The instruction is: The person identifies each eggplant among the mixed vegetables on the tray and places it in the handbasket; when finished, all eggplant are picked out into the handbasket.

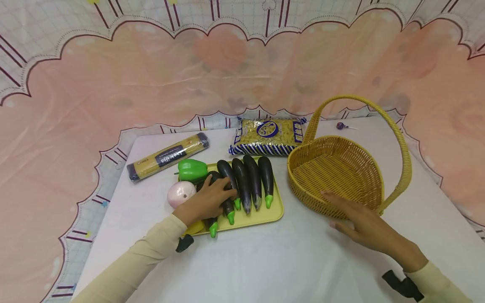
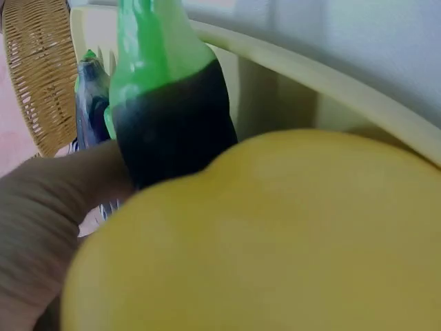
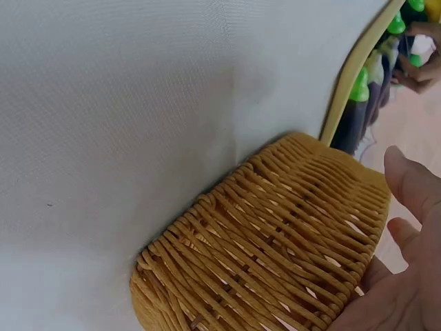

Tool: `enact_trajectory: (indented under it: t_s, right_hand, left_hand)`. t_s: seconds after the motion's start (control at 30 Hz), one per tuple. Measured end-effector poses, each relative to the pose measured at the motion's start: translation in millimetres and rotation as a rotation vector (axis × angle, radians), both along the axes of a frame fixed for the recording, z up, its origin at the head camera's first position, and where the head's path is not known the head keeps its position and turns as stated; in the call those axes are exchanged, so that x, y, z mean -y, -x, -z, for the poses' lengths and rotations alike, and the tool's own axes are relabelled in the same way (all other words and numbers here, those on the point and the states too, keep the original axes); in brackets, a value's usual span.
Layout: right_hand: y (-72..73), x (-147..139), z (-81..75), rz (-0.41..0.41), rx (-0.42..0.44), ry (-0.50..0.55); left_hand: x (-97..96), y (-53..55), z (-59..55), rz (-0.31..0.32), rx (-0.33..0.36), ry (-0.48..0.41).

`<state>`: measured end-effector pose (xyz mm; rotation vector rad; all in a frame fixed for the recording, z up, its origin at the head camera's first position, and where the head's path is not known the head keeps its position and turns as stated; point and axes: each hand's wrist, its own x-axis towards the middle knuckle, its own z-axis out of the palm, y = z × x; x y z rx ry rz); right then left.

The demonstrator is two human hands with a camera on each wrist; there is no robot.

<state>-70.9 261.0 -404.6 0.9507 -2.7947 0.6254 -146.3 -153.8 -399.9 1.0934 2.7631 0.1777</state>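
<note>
Several dark eggplants (image 1: 242,181) with mostly green stem ends lie side by side on a yellow tray (image 1: 261,216). My left hand (image 1: 210,195) is over the left part of the row, its fingers curled about one eggplant (image 1: 228,209). In the left wrist view, the thumb passes behind an eggplant's dark body (image 2: 172,124), and a smooth, lobed yellow vegetable (image 2: 275,234) fills the foreground. My right hand (image 1: 363,225) is at the near rim of a wicker basket (image 1: 303,195), with loosely extended fingers reaching over the rim; the basket's interior is bare.
A green bell pepper (image 1: 192,170) and a pale pink round vegetable (image 1: 182,193) sit at the tray's left side. Behind are a long spaghetti packet (image 1: 168,156) and a pasta bag (image 1: 267,135). A lollipop (image 1: 341,126) lies beyond the basket, whose tall handle (image 1: 403,155) arches up.
</note>
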Motion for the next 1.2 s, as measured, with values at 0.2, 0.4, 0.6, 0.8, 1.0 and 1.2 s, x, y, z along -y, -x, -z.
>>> enact_trajectory:
  t_s: [0.2, 0.4, 0.6, 0.8, 1.0, 1.2]
  right_hand:
    - [0.0, -1, 2.1, -0.018, -0.028, 0.000]
    - [0.6, -2, 2.0, -0.009, -0.026, 0.007]
    - [1.5, -3, 2.7, -0.015, -0.006, 0.027]
    - [0.7, -3, 3.2, -0.008, 0.012, 0.025]
    - [-1.6, 0, 2.3, 0.021, 0.041, 0.020]
    - [-1.2, 0, 2.2, 0.046, 0.066, 0.021]
  left_hand:
    - [-1.7, 1.1, 1.0, -0.007, 0.002, -0.009]
    - [-1.0, 2.9, 2.1, 0.008, -0.017, 0.054]
    - [-0.5, 4.2, 3.9, 0.012, -0.006, 0.089]
    - [1.7, 3.8, -3.5, 0.018, 0.005, 0.095]
    - [5.0, 4.5, -12.2, 0.051, -0.055, 0.062]
    - [6.7, 8.2, -19.7, 0.065, -0.163, 0.018]
